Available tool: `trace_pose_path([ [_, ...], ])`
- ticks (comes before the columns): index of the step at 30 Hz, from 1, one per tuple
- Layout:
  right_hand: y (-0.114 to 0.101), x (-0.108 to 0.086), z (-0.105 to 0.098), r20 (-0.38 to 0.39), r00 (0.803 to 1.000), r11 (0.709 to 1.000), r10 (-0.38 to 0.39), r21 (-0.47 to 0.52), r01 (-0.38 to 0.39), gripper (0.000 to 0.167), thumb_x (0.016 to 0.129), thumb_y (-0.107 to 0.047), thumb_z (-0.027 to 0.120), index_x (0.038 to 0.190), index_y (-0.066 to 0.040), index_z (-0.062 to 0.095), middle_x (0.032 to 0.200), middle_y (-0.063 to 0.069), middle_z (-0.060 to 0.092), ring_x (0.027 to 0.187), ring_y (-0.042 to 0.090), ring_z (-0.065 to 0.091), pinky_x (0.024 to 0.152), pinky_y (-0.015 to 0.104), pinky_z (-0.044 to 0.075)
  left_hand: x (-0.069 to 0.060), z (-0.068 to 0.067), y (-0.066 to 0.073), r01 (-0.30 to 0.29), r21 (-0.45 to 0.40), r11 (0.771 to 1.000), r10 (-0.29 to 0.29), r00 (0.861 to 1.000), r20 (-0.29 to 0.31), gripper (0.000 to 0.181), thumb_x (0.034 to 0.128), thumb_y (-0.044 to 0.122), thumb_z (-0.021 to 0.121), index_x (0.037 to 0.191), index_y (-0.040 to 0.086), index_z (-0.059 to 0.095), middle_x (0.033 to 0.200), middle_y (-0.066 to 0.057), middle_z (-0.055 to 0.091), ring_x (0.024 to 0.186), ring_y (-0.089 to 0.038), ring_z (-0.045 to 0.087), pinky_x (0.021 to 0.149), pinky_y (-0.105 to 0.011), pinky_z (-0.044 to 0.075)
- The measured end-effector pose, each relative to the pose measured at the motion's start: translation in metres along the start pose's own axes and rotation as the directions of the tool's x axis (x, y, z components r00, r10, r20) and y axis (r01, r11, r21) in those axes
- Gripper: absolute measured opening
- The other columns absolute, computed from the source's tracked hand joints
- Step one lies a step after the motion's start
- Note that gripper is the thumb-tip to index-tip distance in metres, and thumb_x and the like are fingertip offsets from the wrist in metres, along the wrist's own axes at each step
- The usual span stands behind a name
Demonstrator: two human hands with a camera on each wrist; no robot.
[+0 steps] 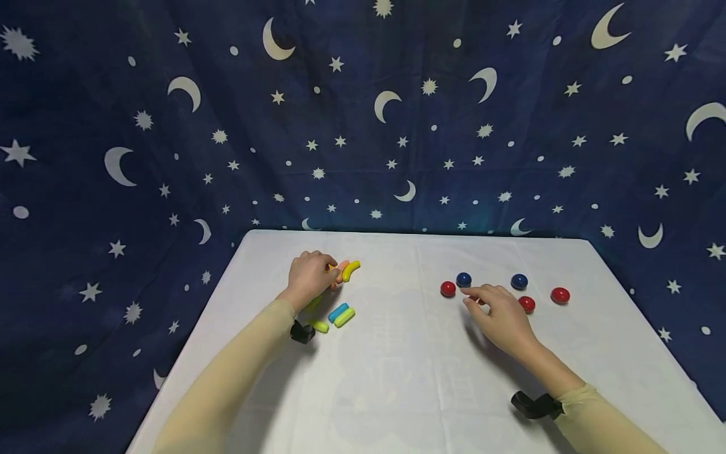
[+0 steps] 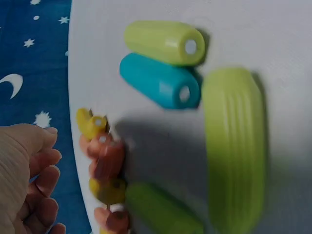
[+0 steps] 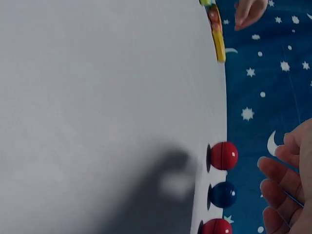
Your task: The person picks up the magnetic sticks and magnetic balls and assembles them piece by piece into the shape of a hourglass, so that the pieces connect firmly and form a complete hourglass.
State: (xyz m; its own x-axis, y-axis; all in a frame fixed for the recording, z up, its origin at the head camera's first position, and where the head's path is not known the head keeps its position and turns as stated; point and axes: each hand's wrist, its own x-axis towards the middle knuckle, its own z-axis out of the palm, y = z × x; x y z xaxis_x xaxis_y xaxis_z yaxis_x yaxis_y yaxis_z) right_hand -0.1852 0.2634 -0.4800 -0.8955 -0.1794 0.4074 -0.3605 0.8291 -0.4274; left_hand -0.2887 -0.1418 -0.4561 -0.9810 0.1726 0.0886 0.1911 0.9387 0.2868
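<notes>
My left hand (image 1: 309, 276) hovers at a row of small yellow pieces (image 1: 351, 271) and orange pieces (image 1: 342, 271); in the left wrist view the fingers of this hand (image 2: 29, 180) are loosely bent and hold nothing. Nearer me lie a blue block (image 1: 338, 313) and several green blocks (image 1: 344, 317), (image 2: 234, 151). My right hand (image 1: 501, 318) is held above the table beside a red ball (image 1: 448, 289) and a blue ball (image 1: 464, 280). In the right wrist view, the relaxed fingers of that hand (image 3: 290, 180) are empty, near a red ball (image 3: 224, 156) and a blue ball (image 3: 223, 195).
Farther right stand another blue ball (image 1: 518, 282) and two red balls (image 1: 527, 304), (image 1: 560, 295). The table (image 1: 391, 378) has a white cover. A dark blue cloth (image 1: 351, 113) with moons and stars hangs behind it and at both sides.
</notes>
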Motion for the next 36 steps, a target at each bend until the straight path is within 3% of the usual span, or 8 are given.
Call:
trace_pose_path([
  [7, -0.012, -0.009, 0.005, 0.032, 0.999, 1.000, 0.010, 0.024, -0.010, 0.027, 0.099, -0.023, 0.068, 0.123, -0.011, 0.074, 0.112, 0.005, 0.074, 0.100, 0.023, 0.063, 0.079, 0.046, 0.055, 0.012, 0.017, 0.013, 0.008, 0.086, 0.996, -0.009, 1.000, 0.012, 0.022, 0.0932, 0.032, 0.072, 0.107, 0.016, 0.078, 0.092, 0.001, 0.065, 0.087, -0.023, 0.055, 0.082, -0.042, 0.044],
  [15, -0.010, -0.015, 0.008, -0.009, 0.999, 0.999, -0.038, 0.019, 0.038, 0.024, 0.097, -0.019, 0.070, 0.118, -0.011, 0.076, 0.107, 0.002, 0.074, 0.092, 0.019, 0.061, 0.075, 0.043, 0.055, 0.017, 0.025, 0.019, 0.027, 0.146, 0.989, -0.026, 1.000, -0.007, 0.023, 0.0917, 0.032, 0.076, 0.104, 0.013, 0.078, 0.092, -0.003, 0.065, 0.089, -0.026, 0.055, 0.083, -0.044, 0.045],
  [19, -0.009, -0.016, 0.010, -0.003, 1.000, 1.000, -0.025, 0.019, 0.025, 0.025, 0.097, -0.020, 0.070, 0.119, -0.011, 0.076, 0.109, 0.004, 0.074, 0.092, 0.020, 0.061, 0.076, 0.044, 0.056, 0.018, 0.027, 0.022, 0.017, 0.178, 0.984, -0.020, 1.000, 0.013, 0.021, 0.0906, 0.031, 0.077, 0.102, 0.014, 0.078, 0.092, -0.003, 0.065, 0.089, -0.026, 0.056, 0.084, -0.044, 0.046],
  [25, -0.006, -0.016, 0.012, 0.022, 1.000, 1.000, 0.003, 0.015, -0.003, 0.027, 0.098, -0.021, 0.069, 0.122, -0.011, 0.075, 0.111, 0.005, 0.073, 0.096, 0.022, 0.061, 0.079, 0.045, 0.056, 0.014, 0.027, 0.034, -0.078, 0.173, 0.982, 0.068, 0.996, 0.062, 0.013, 0.0895, 0.027, 0.078, 0.095, 0.015, 0.078, 0.089, 0.000, 0.069, 0.085, -0.023, 0.055, 0.080, -0.040, 0.047],
  [29, -0.005, -0.010, 0.011, 0.019, 1.000, 1.000, 0.002, -0.020, -0.001, 0.030, 0.095, -0.018, 0.072, 0.123, -0.010, 0.074, 0.104, 0.004, 0.073, 0.095, 0.024, 0.060, 0.078, 0.046, 0.053, 0.007, 0.031, 0.050, -0.155, 0.132, 0.979, 0.143, 0.985, 0.102, 0.015, 0.0908, 0.028, 0.077, 0.099, 0.016, 0.079, 0.088, 0.004, 0.071, 0.081, -0.019, 0.054, 0.076, -0.036, 0.047],
  [32, -0.004, 0.001, 0.011, 0.041, 0.999, 0.997, 0.014, -0.072, -0.011, 0.035, 0.093, -0.017, 0.073, 0.127, -0.009, 0.072, 0.103, 0.006, 0.073, 0.098, 0.027, 0.059, 0.081, 0.047, 0.049, -0.001, 0.036, 0.066, -0.225, 0.101, 0.969, 0.211, 0.969, 0.126, 0.018, 0.0906, 0.030, 0.077, 0.103, 0.017, 0.080, 0.091, 0.006, 0.072, 0.081, -0.017, 0.055, 0.075, -0.034, 0.046],
  [36, -0.003, 0.016, 0.014, 0.104, 0.993, 0.987, 0.049, -0.160, -0.032, 0.040, 0.094, -0.019, 0.072, 0.132, -0.006, 0.068, 0.115, 0.012, 0.071, 0.106, 0.032, 0.058, 0.091, 0.050, 0.049, -0.015, 0.043, 0.090, -0.332, 0.086, 0.939, 0.316, 0.936, 0.155, 0.020, 0.0882, 0.032, 0.080, 0.104, 0.020, 0.082, 0.091, 0.006, 0.073, 0.078, -0.016, 0.056, 0.071, -0.032, 0.046],
])
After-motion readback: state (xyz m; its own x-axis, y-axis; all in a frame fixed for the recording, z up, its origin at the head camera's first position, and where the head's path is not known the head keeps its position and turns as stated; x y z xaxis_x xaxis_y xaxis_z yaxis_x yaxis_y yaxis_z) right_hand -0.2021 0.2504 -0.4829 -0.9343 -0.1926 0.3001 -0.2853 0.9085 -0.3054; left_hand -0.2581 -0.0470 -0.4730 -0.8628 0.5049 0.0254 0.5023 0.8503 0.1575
